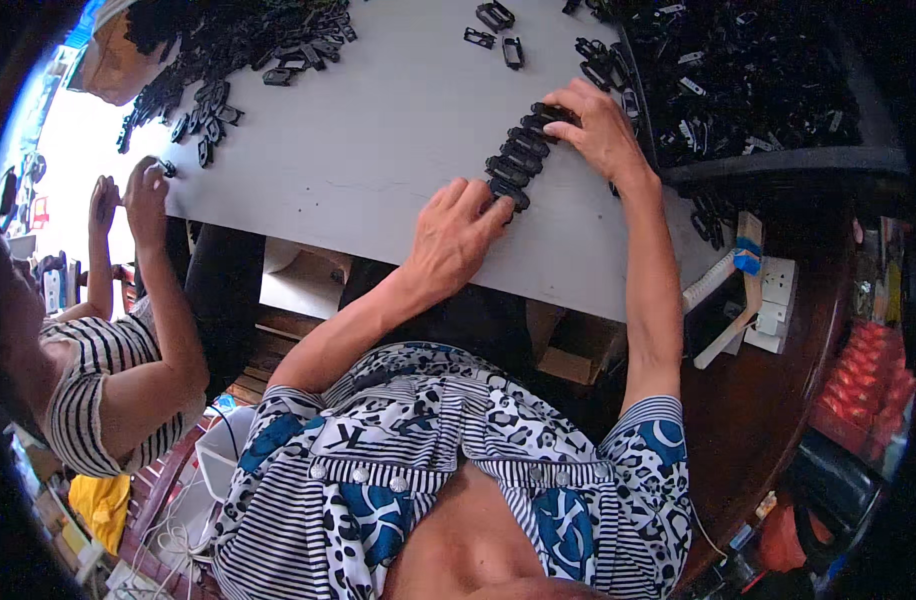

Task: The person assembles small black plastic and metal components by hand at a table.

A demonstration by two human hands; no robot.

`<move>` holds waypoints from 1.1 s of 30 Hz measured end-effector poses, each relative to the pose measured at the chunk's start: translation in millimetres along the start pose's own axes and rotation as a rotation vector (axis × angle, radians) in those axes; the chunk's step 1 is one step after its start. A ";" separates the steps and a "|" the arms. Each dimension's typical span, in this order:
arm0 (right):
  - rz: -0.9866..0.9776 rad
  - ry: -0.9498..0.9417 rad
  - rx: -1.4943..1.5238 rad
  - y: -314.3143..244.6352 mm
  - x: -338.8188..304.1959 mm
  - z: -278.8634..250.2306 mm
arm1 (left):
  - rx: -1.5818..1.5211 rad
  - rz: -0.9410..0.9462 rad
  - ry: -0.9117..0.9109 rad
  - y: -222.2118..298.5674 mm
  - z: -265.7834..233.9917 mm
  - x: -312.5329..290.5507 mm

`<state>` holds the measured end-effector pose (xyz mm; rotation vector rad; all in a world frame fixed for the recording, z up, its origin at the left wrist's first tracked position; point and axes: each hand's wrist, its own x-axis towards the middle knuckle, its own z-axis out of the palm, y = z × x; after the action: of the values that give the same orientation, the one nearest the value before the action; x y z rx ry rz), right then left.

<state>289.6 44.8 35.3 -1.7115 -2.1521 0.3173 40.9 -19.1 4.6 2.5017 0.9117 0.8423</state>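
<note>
A slanting row of small black plastic housings (518,157) lies on the pale grey table (378,140), the pieces packed side by side. At the row's near end my left hand (454,230) has its fingers curled closed on the last housing. My right hand (600,128) is at the far end, thumb and fingers closed around the housing there. Its fingertips are partly hidden behind that piece. A few loose housings (513,52) with open frames lie farther back on the table.
A big heap of black parts (248,50) covers the far left. A dark bin (778,165) full of black parts stands at the right. At the left, a co-worker in a striped sleeve (128,350) holds a small black piece. A white power strip (775,300) sits beside the table's right edge.
</note>
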 end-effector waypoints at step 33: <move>0.044 0.064 0.229 -190.5 99.0 117.9 | 0.474 -0.520 0.396 -170.9 -168.6 -61.0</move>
<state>52.0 102.1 18.9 -1.6187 -1.9511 0.4943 -183.2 84.8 23.1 2.2839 1.9897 1.0422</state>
